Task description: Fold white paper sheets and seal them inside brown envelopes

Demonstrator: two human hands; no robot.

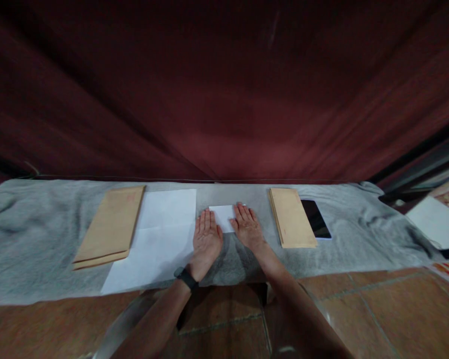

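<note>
A small folded white paper (223,217) lies flat on the grey cloth in front of me. My left hand (207,238) rests palm down over its left end, fingers stretched out. Over the right end lies my right hand (247,225), its fingers flat and slightly spread. Neither hand grips anything. Larger white sheets (157,249) with a crease across them lie just left of my left hand. To the right of my right hand is a smaller stack of brown envelopes (294,219).
Another stack of brown envelopes (110,224) overlaps the white sheets at the left. A dark-screened phone or tablet (316,219) is partly under the right stack. Grey cloth (351,224) covers the long surface. A dark red curtain (224,99) hangs behind it; brown floor tiles (362,299) show in front.
</note>
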